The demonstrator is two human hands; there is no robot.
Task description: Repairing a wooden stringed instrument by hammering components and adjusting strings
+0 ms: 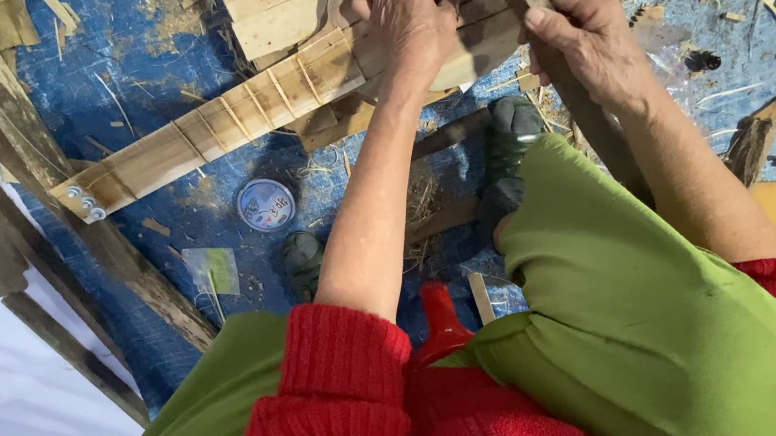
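A long pale wooden neck (203, 132) with thin frets across it and small metal pegs at its left end lies slanted over a blue tarp (147, 70). My left hand (404, 16) is closed over the neck's right part, where it meets a pale wooden body (286, 6). My right hand (587, 39) grips a dark wooden stick (591, 122) that stands against the same joint. What lies under both hands is hidden.
A small round tin (266, 205) lies on the tarp below the neck. Dark planks (30, 152) run along the left, wood scraps and shavings lie at the right. My green-trousered knees and dark green shoes (508, 160) fill the near middle.
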